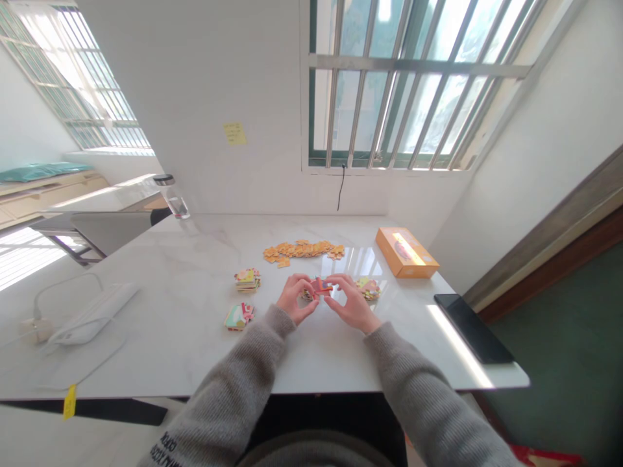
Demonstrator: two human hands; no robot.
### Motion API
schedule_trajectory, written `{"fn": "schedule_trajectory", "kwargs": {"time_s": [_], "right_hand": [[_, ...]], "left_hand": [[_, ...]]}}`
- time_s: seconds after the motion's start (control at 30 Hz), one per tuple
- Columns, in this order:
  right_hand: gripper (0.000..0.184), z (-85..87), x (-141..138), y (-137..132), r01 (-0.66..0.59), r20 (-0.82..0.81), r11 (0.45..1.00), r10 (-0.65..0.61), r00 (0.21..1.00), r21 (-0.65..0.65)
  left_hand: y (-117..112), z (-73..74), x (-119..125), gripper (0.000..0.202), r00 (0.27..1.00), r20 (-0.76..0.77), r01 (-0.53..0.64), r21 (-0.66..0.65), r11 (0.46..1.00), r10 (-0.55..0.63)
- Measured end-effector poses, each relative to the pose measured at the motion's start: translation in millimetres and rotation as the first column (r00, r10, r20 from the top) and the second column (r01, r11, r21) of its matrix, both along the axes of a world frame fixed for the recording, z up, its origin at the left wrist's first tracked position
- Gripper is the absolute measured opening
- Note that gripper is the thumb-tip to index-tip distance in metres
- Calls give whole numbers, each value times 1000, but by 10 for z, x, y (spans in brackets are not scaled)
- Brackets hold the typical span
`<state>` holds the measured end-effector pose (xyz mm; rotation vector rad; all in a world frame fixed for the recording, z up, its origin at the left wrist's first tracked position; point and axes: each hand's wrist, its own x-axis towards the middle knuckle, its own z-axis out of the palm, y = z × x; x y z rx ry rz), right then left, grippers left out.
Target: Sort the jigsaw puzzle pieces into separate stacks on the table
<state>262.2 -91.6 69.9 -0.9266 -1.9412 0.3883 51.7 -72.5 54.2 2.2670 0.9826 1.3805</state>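
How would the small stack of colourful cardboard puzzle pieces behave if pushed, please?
The loose stack of colourful cardboard puzzle pieces looks light and stiff, being thin card. Its uneven, offset layers would probably topple easily, and the glossy white marble-patterned tabletop may let pieces slide.

Bright daylight from barred window (399, 84); glare on marble tabletop (355, 259); edges warped.

A white marble-topped desk (185, 272) carries a loose band of orange jigsaw pieces (302, 250) at the far middle, with an orange cardboard box (406, 252) far right and a flat black tablet (474, 327) near right. A small stack of multicoloured jigsaw pieces (247, 279) sits left of centre, and a white oblong plastic device (92, 314) lies at left.
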Motion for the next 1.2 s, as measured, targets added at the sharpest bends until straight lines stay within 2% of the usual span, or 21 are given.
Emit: {"fn": "schedule_trajectory", "kwargs": {"time_s": [0.23, 0.3, 0.4, 0.57, 0.7, 1.0, 1.2], "right_hand": [[27, -8, 116, -19, -44, 55, 999, 43, 998, 26], [28, -17, 170, -23, -23, 63, 999, 22, 998, 26], [29, -37, 364, -9, 104, 83, 994, -107, 991, 33], [25, -98, 877, 17, 298, 103, 953, -301, 948, 44], [24, -147, 1106, 0, 356, 136, 933, -360, 923, 50], [22, -274, 1128, 36, 355, 204, 935, -350, 914, 13], [21, -218, 965, -28, 422, 95, 891, -441, 893, 164]], "left_hand": [[-5, -7, -10, 12, 990, -4, 140, -31, 990, -140], [-9, 5, -12, 20, 989, -49, 138, -15, 990, -138], [3, 8, -22, 31, 995, -89, 59, 45, 997, -55], [92, -77, -43, 16, 979, -48, -192, 109, 975, 199], [159, -175, -49, 24, 960, -123, -243, 84, 966, 252], [223, -267, -80, 28, 945, -159, -285, 37, 958, 287], [256, -309, -83, 30, 957, -179, -231, 0, 973, 227]]}}
